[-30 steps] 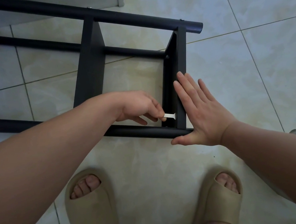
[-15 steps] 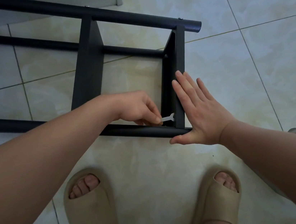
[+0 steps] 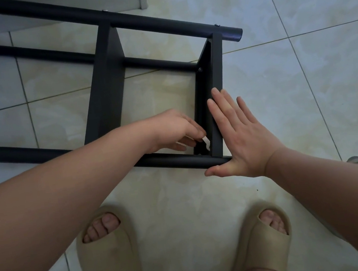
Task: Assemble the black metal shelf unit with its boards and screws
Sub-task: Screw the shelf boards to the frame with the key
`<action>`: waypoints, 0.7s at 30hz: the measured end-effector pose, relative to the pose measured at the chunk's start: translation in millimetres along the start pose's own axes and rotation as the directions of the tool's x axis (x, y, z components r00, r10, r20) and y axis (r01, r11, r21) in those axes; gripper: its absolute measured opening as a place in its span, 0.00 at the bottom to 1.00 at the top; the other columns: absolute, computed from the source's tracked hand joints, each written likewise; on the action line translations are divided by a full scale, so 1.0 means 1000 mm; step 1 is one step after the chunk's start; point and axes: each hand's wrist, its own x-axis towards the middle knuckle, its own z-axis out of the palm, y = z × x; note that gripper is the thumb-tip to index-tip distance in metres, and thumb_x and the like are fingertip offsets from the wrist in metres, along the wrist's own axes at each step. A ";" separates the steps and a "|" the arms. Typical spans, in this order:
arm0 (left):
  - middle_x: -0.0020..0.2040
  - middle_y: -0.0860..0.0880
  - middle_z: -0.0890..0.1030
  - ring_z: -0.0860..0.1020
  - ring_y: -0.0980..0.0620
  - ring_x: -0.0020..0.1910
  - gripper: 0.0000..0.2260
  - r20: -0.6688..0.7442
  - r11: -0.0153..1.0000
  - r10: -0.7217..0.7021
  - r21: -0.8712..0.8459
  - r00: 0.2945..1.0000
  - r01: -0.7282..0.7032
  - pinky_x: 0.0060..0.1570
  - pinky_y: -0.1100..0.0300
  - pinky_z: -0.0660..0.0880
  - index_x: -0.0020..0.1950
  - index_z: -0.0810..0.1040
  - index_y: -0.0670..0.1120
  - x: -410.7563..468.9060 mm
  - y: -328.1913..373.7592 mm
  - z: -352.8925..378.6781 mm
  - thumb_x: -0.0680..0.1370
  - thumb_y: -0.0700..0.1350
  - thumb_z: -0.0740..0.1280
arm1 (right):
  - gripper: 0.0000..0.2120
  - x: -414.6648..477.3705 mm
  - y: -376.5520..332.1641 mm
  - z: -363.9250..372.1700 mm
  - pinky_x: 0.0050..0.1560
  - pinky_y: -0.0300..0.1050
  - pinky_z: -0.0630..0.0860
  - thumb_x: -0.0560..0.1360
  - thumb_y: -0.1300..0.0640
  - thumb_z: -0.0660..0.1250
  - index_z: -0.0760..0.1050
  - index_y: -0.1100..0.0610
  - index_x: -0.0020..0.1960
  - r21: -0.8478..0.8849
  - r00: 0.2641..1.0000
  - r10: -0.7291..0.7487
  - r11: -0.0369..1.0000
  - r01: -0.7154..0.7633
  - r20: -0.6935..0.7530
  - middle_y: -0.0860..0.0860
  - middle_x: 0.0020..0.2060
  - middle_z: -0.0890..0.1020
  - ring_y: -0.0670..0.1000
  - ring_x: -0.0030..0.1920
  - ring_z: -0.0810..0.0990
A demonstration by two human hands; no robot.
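Pale tiled floor: black shelf unit lies on its side. Left hand inside its end bay, fingers pinching small white tool at end board. Right hand flat, fingers spread, pressing end board's outer face.

One shelf unit, two hands, two sandals, one small wrench

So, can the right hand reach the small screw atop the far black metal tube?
Probably yes: the right hand lies flat against the black end board, and nothing covers that small screw.
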 end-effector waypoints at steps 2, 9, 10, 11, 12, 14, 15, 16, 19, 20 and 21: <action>0.43 0.52 0.87 0.84 0.57 0.41 0.04 0.029 0.992 -0.051 -0.111 0.998 0.054 0.47 0.59 0.78 0.52 0.82 0.47 0.000 0.001 0.004 0.80 0.42 0.68 | 0.63 0.000 0.000 0.000 0.80 0.64 0.47 0.67 0.19 0.55 0.46 0.66 0.82 0.000 1.000 -0.002 1.000 0.002 -0.009 0.61 0.82 0.44 0.60 0.82 0.42; 0.43 0.50 0.87 0.84 0.58 0.38 0.07 -0.063 0.988 -0.077 -0.137 0.995 0.067 0.45 0.59 0.78 0.56 0.82 0.46 0.003 0.002 0.005 0.82 0.44 0.66 | 0.63 0.000 0.000 0.001 0.80 0.64 0.47 0.67 0.18 0.55 0.45 0.66 0.82 -0.007 1.000 -0.002 1.000 0.002 -0.006 0.60 0.82 0.44 0.60 0.82 0.41; 0.43 0.50 0.87 0.84 0.58 0.38 0.06 -0.057 0.986 -0.071 -0.154 0.996 0.062 0.46 0.60 0.78 0.55 0.82 0.46 0.004 0.002 0.006 0.81 0.44 0.67 | 0.63 0.000 0.000 0.001 0.80 0.64 0.47 0.67 0.18 0.55 0.45 0.66 0.82 -0.007 1.000 -0.001 1.000 0.001 -0.006 0.60 0.82 0.44 0.60 0.82 0.41; 0.43 0.50 0.87 0.84 0.58 0.38 0.05 -0.049 0.983 -0.063 -0.176 0.997 0.053 0.46 0.60 0.78 0.54 0.82 0.46 0.004 0.001 0.007 0.81 0.45 0.68 | 0.63 0.000 0.000 0.001 0.80 0.64 0.47 0.67 0.19 0.55 0.45 0.66 0.82 -0.006 1.000 0.000 1.000 0.000 -0.006 0.60 0.82 0.44 0.60 0.82 0.41; 0.43 0.50 0.87 0.84 0.58 0.38 0.05 -0.045 0.978 -0.054 -0.202 0.998 0.044 0.46 0.60 0.78 0.54 0.82 0.45 0.004 0.001 0.008 0.81 0.45 0.68 | 0.63 0.000 0.000 0.001 0.80 0.64 0.47 0.67 0.19 0.55 0.46 0.66 0.82 -0.005 1.000 0.001 1.000 -0.001 -0.006 0.60 0.82 0.44 0.60 0.82 0.41; 0.43 0.49 0.87 0.84 0.58 0.38 0.05 -0.048 0.971 -0.045 -0.235 0.998 0.033 0.45 0.60 0.78 0.54 0.82 0.45 0.006 0.000 0.008 0.80 0.45 0.69 | 0.63 0.000 0.000 0.000 0.80 0.64 0.47 0.67 0.19 0.55 0.46 0.66 0.82 -0.004 1.000 0.002 1.000 -0.002 -0.006 0.60 0.82 0.44 0.60 0.82 0.41; 0.43 0.49 0.87 0.84 0.58 0.38 0.05 -0.048 0.972 -0.046 -0.232 0.998 0.033 0.45 0.60 0.78 0.54 0.82 0.45 0.006 0.000 0.007 0.80 0.45 0.69 | 0.63 0.000 0.000 0.000 0.80 0.64 0.47 0.67 0.19 0.55 0.46 0.66 0.82 -0.003 1.000 0.002 1.000 -0.002 -0.006 0.60 0.82 0.44 0.60 0.82 0.41; 0.43 0.49 0.87 0.84 0.58 0.38 0.05 -0.043 0.976 -0.048 -0.216 0.998 0.038 0.44 0.60 0.78 0.54 0.82 0.45 0.006 0.000 0.006 0.80 0.45 0.69 | 0.63 0.000 0.000 0.000 0.80 0.64 0.47 0.67 0.19 0.55 0.46 0.66 0.82 -0.004 1.000 0.002 1.000 -0.002 -0.005 0.60 0.82 0.44 0.60 0.82 0.41; 0.43 0.49 0.87 0.85 0.58 0.38 0.04 -0.027 0.988 -0.057 -0.146 0.998 0.053 0.43 0.61 0.78 0.53 0.81 0.46 0.004 0.000 0.004 0.80 0.45 0.69 | 0.63 0.000 0.000 0.000 0.80 0.64 0.47 0.67 0.19 0.55 0.45 0.66 0.82 -0.008 1.000 0.002 1.000 -0.002 0.000 0.60 0.82 0.44 0.60 0.82 0.41; 0.43 0.49 0.87 0.85 0.58 0.38 0.04 -0.028 0.989 -0.057 -0.141 0.998 0.053 0.43 0.60 0.78 0.53 0.81 0.47 0.003 0.000 0.004 0.80 0.44 0.69 | 0.63 0.000 0.000 0.000 0.80 0.64 0.47 0.66 0.19 0.55 0.45 0.66 0.82 -0.009 1.000 0.003 1.000 -0.003 0.002 0.60 0.82 0.44 0.60 0.82 0.41; 0.43 0.49 0.87 0.85 0.57 0.38 0.04 -0.029 0.988 -0.055 -0.148 0.998 0.050 0.44 0.60 0.78 0.52 0.82 0.47 0.003 0.001 0.004 0.80 0.44 0.69 | 0.63 0.000 0.000 0.000 0.80 0.64 0.47 0.66 0.18 0.55 0.45 0.66 0.82 -0.010 1.000 0.003 1.000 -0.003 0.005 0.60 0.82 0.44 0.60 0.82 0.41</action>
